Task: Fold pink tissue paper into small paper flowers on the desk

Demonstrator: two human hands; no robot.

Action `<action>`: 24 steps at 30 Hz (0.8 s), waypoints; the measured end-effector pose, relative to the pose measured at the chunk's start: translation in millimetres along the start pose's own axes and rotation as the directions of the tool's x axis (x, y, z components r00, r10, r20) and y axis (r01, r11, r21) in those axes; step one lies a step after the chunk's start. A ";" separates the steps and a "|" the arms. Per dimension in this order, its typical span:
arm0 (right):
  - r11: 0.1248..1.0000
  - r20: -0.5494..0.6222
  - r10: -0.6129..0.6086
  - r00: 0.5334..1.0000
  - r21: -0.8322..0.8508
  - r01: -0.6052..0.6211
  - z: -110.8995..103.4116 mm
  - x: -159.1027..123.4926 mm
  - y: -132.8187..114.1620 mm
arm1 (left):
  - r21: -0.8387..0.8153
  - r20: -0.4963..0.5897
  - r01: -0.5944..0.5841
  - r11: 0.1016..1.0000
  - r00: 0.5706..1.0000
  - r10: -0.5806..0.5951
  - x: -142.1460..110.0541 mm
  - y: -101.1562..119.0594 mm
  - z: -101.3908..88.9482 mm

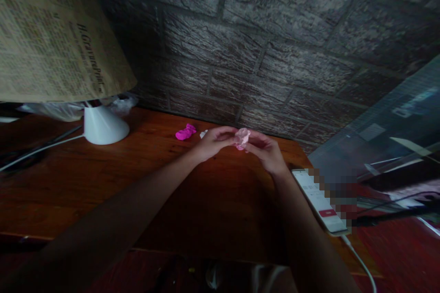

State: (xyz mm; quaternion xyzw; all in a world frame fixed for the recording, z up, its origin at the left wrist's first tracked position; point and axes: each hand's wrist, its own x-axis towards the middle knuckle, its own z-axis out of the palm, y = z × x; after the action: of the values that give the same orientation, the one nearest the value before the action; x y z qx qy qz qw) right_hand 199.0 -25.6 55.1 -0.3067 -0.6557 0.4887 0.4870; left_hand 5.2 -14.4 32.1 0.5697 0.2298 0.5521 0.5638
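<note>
A light pink lump of what looks like modelling clay (244, 136) is pinched between my two hands above the far part of the table. My left hand (217, 141) grips it from the left with thumb and fingertips. From the right, my right hand (266, 147) holds the same piece, its thumb against the lower edge. A deeper pink bit shows at the underside of the lump. Left of my hands, a bright magenta clay lump (185, 132) lies on the wooden table (154, 155). Beside it, a small white piece (203, 134) is partly hidden by my left hand.
A lamp with a white base (105, 126) and newsprint shade (65, 41) stands at the left, its cord trailing across the table. A phone (319, 201) with a charging cable lies near the right edge. A stone-patterned wall (240, 55) rises behind the table.
</note>
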 end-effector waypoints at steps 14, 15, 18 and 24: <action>0.979 -0.324 -0.194 0.926 -0.124 0.162 16.9 2.2 10.4 | 0.277 -0.153 -0.300 0.913 0.924 0.350 -2.9 -7.5 16.7; 0.979 -0.341 -0.195 0.920 -0.123 0.162 18.4 2.1 10.8 | 0.281 -0.149 -0.308 0.909 0.922 0.358 -3.7 -7.3 17.9; 0.977 -0.371 -0.209 0.905 -0.114 0.179 21.6 1.6 11.5 | 0.254 -0.101 -0.297 0.921 0.938 0.330 -4.9 -7.2 17.5; 0.980 -0.281 -0.183 0.942 -0.123 0.153 21.1 1.6 12.0 | 0.272 -0.110 -0.269 0.924 0.945 0.307 -2.3 -11.1 7.3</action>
State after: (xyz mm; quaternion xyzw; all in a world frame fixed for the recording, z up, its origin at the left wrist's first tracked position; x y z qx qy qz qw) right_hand 177.8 -27.5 43.3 -0.3421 -0.6240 0.3616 0.6023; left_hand 15.1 -16.4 23.1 0.6212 0.2538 0.6366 0.3801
